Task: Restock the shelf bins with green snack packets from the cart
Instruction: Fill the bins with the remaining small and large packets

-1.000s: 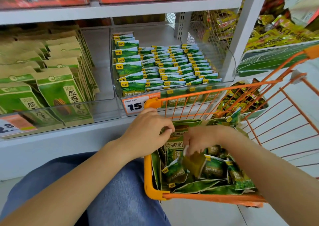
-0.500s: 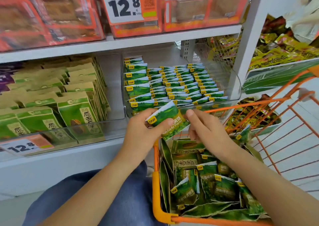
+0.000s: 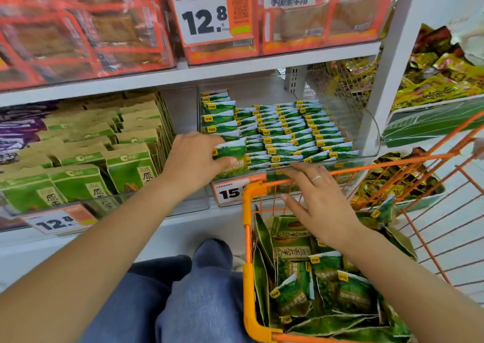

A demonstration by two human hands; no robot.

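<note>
Holding one green packet (image 3: 230,150) in my left hand (image 3: 193,159), I've got it pinched between thumb and fingers at the front left corner of the clear bin (image 3: 372,133) on the middle shelf. It sits just in front of the left-hand row of packets (image 3: 282,130) that are standing on edge in there, and I think it's touching the front one, but the view is a bit smeared so I can't say for sure.

My right hand (image 3: 318,201) holds nothing. Its fingers are straight and spread, hovering over the orange cart (image 3: 247,238), with the fingertips up near the bin's front lip. There's a ring on one finger.

Down in the cart there's a loose pile of more green packets (image 3: 327,290), lying every which way, some flat and some tipped against the side.

Left of my bin is another clear bin with bigger green-and-tan bags (image 3: 78,159). Price tags (image 3: 204,15) reading 12.8 hang on the shelves, and one starting with 15 is partly hidden by the cart's corner. Orange boxes fill the top shelf. My knee in blue jeans (image 3: 204,290) is down below.
</note>
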